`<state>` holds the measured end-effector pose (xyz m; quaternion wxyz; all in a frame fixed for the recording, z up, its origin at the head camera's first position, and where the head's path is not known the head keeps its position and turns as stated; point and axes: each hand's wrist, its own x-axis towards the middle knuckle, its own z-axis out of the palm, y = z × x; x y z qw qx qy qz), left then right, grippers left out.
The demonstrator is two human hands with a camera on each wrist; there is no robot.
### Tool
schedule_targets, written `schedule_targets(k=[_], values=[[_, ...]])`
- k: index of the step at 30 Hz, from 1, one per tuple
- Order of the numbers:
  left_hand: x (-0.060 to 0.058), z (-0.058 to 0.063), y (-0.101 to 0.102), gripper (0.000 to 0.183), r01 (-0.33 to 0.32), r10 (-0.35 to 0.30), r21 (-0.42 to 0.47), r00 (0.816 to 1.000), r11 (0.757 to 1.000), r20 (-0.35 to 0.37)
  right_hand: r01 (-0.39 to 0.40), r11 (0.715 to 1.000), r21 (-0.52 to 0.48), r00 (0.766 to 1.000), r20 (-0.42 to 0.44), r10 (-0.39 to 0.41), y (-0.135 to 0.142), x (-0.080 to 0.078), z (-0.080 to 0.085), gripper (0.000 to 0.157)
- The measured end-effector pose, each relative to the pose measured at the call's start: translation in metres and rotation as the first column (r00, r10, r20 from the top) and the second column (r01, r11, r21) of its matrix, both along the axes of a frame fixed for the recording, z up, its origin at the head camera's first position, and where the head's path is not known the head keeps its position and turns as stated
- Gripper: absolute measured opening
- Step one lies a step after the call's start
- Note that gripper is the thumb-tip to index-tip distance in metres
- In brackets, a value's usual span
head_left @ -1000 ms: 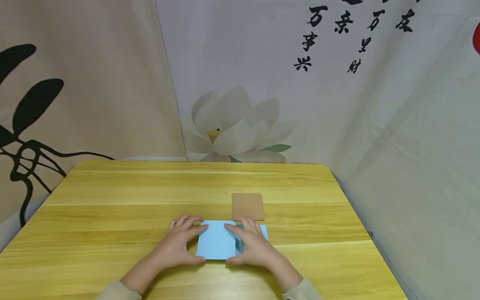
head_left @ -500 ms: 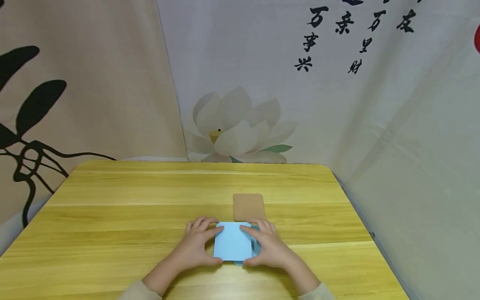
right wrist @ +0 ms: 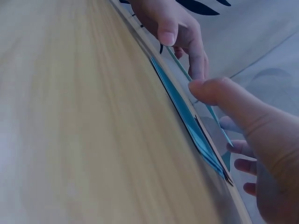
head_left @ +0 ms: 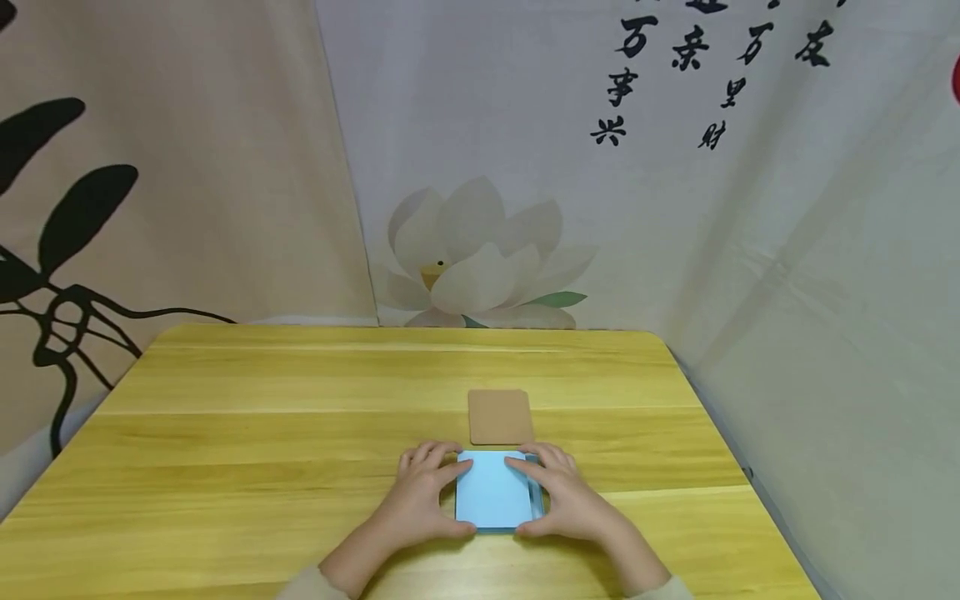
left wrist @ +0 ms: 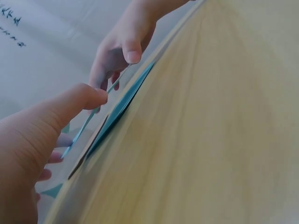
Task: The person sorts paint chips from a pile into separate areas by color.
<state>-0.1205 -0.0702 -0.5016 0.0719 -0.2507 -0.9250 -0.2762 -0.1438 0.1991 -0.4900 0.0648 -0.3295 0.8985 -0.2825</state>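
A thin light-blue square card (head_left: 491,493) is held level between both hands. My left hand (head_left: 423,498) grips its left side, thumb at the near edge and fingers at the far edge. On the opposite side my right hand (head_left: 570,498) pinches it the same way. Beneath lies another blue piece (head_left: 537,498), mostly covered in the head view. Seen edge-on in the left wrist view, the held card (left wrist: 84,125) is apart from the lower blue piece (left wrist: 122,105) on the table. In the right wrist view, that lower piece (right wrist: 180,105) seems to have several layers.
A brown square (head_left: 500,417) with rounded corners, like a coaster, lies just beyond the hands. The wooden table (head_left: 262,433) spreads out to both sides. Behind its far edge hangs a pale printed cloth (head_left: 480,125) with a lotus and black characters.
Both hands have moved right with the blue card between them. It now covers most of the lower blue piece, which showed more on the right earlier. The brown square has stayed put.
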Motion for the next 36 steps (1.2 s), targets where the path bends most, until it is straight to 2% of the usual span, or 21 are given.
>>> schedule_targets(k=[9,13,18,28,36], values=[[0.001,-0.003,0.018,0.085,-0.015,0.015,0.004,0.999,1.0,-0.034,-0.015,0.999,-0.03,1.0,0.007,0.016,0.018,-0.003,-0.007,0.089],[0.001,-0.005,0.023,0.085,-0.016,0.016,-0.01,1.0,1.0,-0.013,-0.021,0.999,-0.036,1.0,0.005,0.021,0.023,-0.003,-0.009,0.088],[0.001,-0.007,0.023,0.085,-0.018,0.018,-0.023,1.0,1.0,0.019,-0.024,0.999,-0.031,1.0,0.012,0.024,0.026,-0.005,-0.012,0.087],[-0.002,-0.01,0.022,0.085,-0.015,0.016,-0.034,1.0,0.999,0.011,-0.042,0.999,-0.025,0.999,0.032,0.042,0.024,-0.011,-0.012,0.087],[-0.001,-0.012,0.021,0.086,-0.011,0.014,-0.05,0.998,0.999,0.054,-0.045,0.999,-0.004,0.998,0.039,0.045,0.025,-0.01,-0.015,0.088]])
